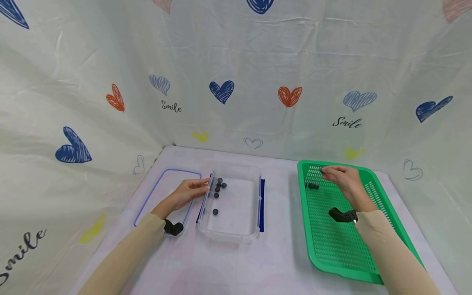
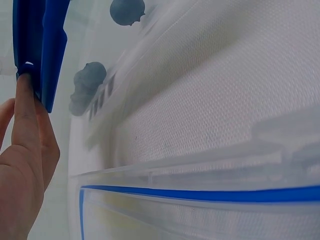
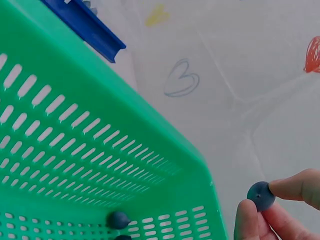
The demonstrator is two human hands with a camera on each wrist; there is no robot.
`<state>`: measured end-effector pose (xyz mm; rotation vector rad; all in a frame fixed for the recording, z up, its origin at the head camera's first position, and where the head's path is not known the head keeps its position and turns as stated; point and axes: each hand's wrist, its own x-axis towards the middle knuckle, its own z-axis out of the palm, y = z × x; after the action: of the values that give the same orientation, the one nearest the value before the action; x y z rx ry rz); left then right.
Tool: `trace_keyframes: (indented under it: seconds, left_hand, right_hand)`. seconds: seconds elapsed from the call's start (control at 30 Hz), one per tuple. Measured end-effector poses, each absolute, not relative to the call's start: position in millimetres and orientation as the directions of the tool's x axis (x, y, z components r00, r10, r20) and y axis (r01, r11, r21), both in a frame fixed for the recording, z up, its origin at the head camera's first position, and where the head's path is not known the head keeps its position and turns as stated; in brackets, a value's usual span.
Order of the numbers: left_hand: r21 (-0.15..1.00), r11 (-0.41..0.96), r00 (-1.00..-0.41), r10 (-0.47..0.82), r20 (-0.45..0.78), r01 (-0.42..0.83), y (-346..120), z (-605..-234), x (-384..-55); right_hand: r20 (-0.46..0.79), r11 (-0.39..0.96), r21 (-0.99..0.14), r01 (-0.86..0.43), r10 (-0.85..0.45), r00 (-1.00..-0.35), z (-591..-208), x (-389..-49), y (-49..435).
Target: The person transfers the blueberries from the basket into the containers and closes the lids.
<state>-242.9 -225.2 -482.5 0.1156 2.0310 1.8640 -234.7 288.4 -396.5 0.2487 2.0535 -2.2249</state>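
My right hand [image 1: 344, 182] pinches a blueberry [image 3: 261, 195] between thumb and fingertips, over the far left end of the green basket [image 1: 307, 241]. A few more blueberries [image 1: 313, 186] lie in that end of the basket. A clear plastic container [image 1: 228, 237] stands in the middle of the table, with several blueberries [image 1: 215, 212] along the left of its floor. My left hand [image 1: 186, 194] rests straight fingers against the container's left side. In the left wrist view its fingertips touch the blue latch [image 2: 52, 45] hanging there.
Left of the container lies its clear lid [image 1: 162, 198] with a blue seal, partly under my left forearm. Another blue latch [image 1: 262, 205] hangs on the container's right side. A white sheet [image 1: 254, 61] printed with hearts hangs behind and to the left of the table.
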Motion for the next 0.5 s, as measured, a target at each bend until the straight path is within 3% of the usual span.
trace_keyframes:
  seconds: [0.5]
  left_hand:
    - [0.972,0.125,-0.923,0.310,-0.229,-0.199,-226,-483,-244]
  right_hand:
    - [-0.171,-0.006,-0.985,0.171,-0.001,-0.985,-381,-236,268]
